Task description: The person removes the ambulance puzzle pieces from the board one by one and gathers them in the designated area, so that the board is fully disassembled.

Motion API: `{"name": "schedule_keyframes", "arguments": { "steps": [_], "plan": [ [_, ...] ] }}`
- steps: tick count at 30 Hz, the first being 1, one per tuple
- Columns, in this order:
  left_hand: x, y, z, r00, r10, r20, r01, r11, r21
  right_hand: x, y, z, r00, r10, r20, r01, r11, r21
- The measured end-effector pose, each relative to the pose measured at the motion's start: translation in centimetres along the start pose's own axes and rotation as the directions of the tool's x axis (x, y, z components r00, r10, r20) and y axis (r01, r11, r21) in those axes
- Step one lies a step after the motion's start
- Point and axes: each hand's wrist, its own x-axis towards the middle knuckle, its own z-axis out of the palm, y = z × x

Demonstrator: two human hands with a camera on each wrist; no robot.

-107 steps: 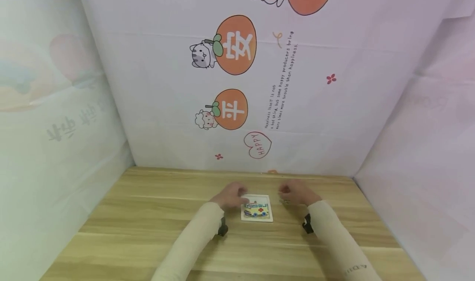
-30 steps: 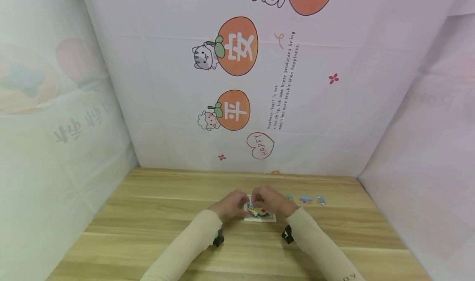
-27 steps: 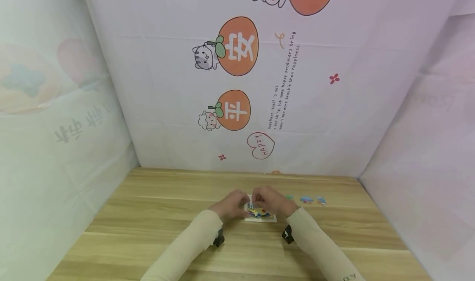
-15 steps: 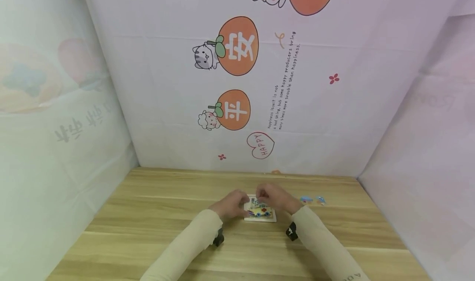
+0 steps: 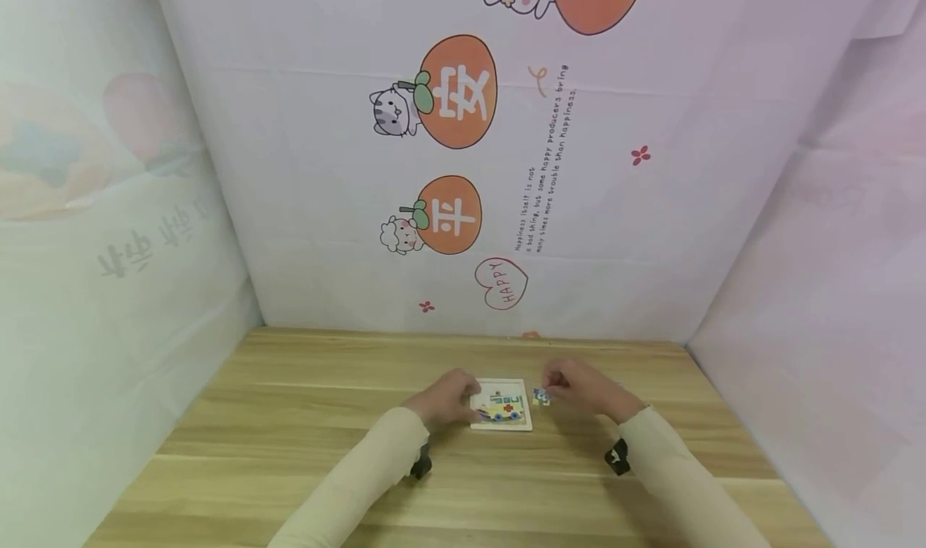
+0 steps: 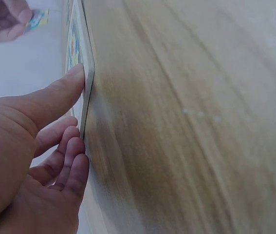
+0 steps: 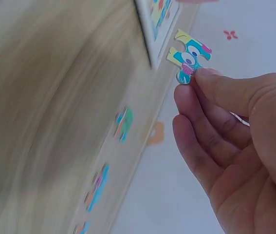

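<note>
A small jigsaw puzzle in a white tray [image 5: 502,428] lies on the table, showing a yellow ambulance with a red cross. Part of the picture at its upper left is bare white. My left hand [image 5: 444,397] grips the tray's left edge, its thumb on the rim and curled fingers against the side, as the left wrist view shows. Just right of the tray, my right hand [image 5: 587,389] pinches a jigsaw piece [image 7: 190,54] between thumb and fingertips. This piece is blue and yellow with two cartoon eyes and is held off the table.
Loose jigsaw pieces lie in a row on the wooden table [image 5: 304,419]: a green one [image 7: 126,122], a blue and pink one [image 7: 98,187] and a partly cropped one [image 7: 82,228]. White printed sheets [image 5: 325,210] stand behind and at both sides.
My right hand was over the tray and has moved right, away from it, with the eyed piece in its fingers. The left hand stays at the tray's left edge.
</note>
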Motion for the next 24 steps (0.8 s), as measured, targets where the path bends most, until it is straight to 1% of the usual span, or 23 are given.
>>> {"name": "schedule_keyframes", "arguments": {
  "steps": [6,12,18,19,24],
  "plan": [
    [-0.1,0.2,-0.1,1.000,-0.004,-0.002,0.004,1.000,0.007,-2.4,1.1,-0.8,0.999,0.014,-0.036,-0.016,0.999,-0.040],
    [-0.3,0.7,-0.2,1.000,0.002,-0.004,-0.002,1.000,0.006,-4.1,2.3,-0.8,0.998,0.032,-0.050,-0.032,0.999,-0.008],
    [-0.4,0.7,-0.3,1.000,-0.003,0.000,0.003,1.000,0.004,-4.6,3.2,-0.2,0.998,0.064,-0.026,-0.063,0.998,0.023],
    [-0.4,0.7,-0.3,1.000,-0.002,0.000,0.002,1.000,0.008,-4.6,3.3,-0.1,0.997,0.079,-0.022,-0.078,0.996,0.029],
    [-0.2,0.5,-0.2,1.000,0.009,0.000,-0.009,1.000,0.024,-4.3,3.8,0.3,0.993,0.118,-0.012,-0.118,0.993,0.020]
  ]
}}
